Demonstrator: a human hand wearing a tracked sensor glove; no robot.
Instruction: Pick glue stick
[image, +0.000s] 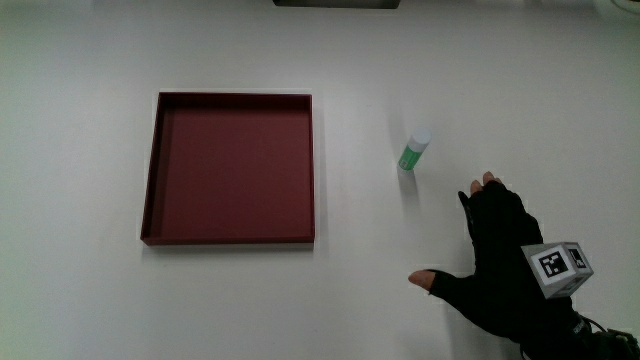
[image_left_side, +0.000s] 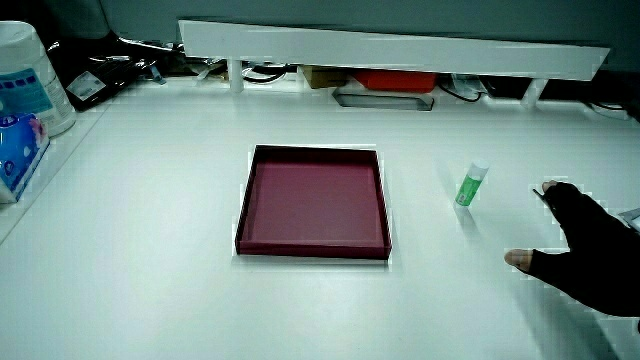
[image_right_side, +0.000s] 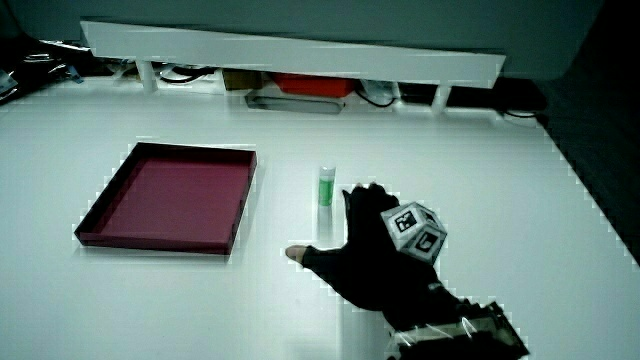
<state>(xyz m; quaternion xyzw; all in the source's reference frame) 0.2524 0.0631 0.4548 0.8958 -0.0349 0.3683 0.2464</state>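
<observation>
A small green glue stick (image: 414, 150) stands upright on the white worktop (image: 80, 300), beside a dark red tray (image: 150, 170); the gloved hand (image: 505, 255), fingers spread and empty, hovers nearer the person; likely light, rigid, smooth, best pinched mid-barrel.

This is looking like a lab or test room, not a home. A big plain white table (image_left_side: 150, 280) is filling the space. A low white partition (image_left_side: 390, 48) is standing along its edge, and cables (image_left_side: 265, 71) and flat boxes (image_left_side: 385, 97) are lying under it. The hand (image_right_side: 375, 255) is wearing a black glove with a small patterned cube (image_right_side: 415, 230) on its back, like a tag for cameras. A white tub (image_left_side: 28, 75) is sitting at the table's edge.
</observation>
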